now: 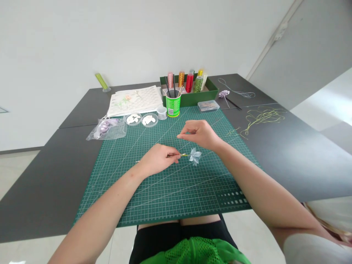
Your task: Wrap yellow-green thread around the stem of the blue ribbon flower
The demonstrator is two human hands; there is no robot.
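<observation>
My left hand [158, 159] pinches the stem of a pale blue artificial flower [195, 156] above the green cutting mat [176, 200]. The petals point right, and a yellowish wrapped stretch of stem [183, 154] shows just beyond the fingertips. Behind the wrist, a thin end pokes out to the left. Up and to the right of the flower, my right hand [200, 134] is closed with thumb and forefinger pressed together. Whatever those fingertips may hold is too fine to make out.
Across the back stand a green can [173, 105] with sticks, a green box [192, 98] of thread spools, round dishes [149, 120] of white pieces and paper sheets [134, 99]. A plastic bag [108, 129] lies left; green threads [261, 118] and a purple flower [224, 94] lie right.
</observation>
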